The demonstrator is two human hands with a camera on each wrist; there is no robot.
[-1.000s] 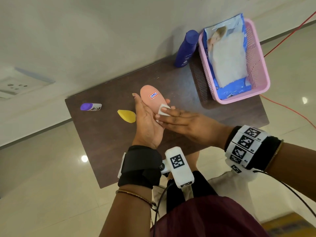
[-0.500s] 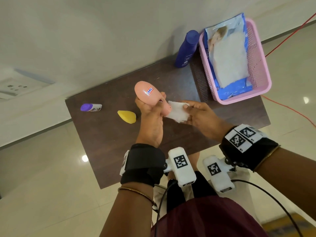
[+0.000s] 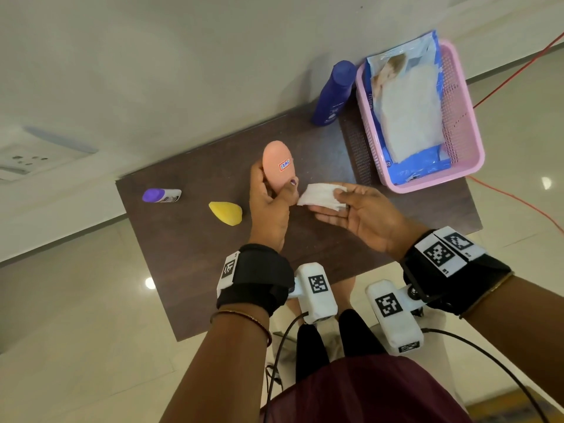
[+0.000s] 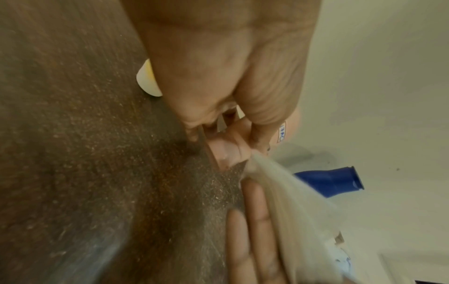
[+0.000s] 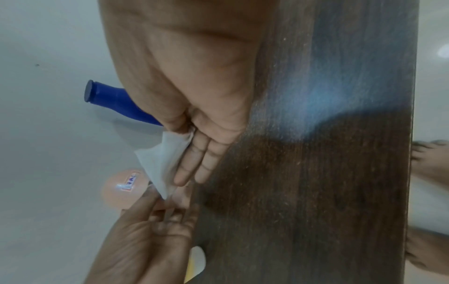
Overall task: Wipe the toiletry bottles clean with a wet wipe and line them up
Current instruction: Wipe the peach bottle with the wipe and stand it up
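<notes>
Gripped in the left hand (image 3: 268, 206), a peach-pink bottle (image 3: 278, 166) is held upright above the worktop (image 3: 195, 270), thumb across its front and fingers curled behind, so that its side is left free for wiping. A folded wet wipe (image 3: 320, 195) is pinched between the thumb and fingers of the right hand (image 3: 363, 218), just at 3 o'clock of the bottle. A blue bottle (image 3: 334, 93) stands at 1 o'clock beside a pink basket (image 3: 467, 166) holding the wipes pack (image 3: 409, 117); a yellow bottle (image 3: 226, 212) and a purple-capped bottle (image 3: 161, 195) lie at 9 o'clock, presumably awaiting their turn.

From the left wrist, the curled grip is seen closed round the bottle, with the wipe (image 4: 286, 203) touching it at 5 o'clock.

From the right wrist, the wipe (image 5: 162, 161) is shown pinched, its lower edge reaching the bottle (image 5: 121, 188) at 7 o'clock.
</notes>
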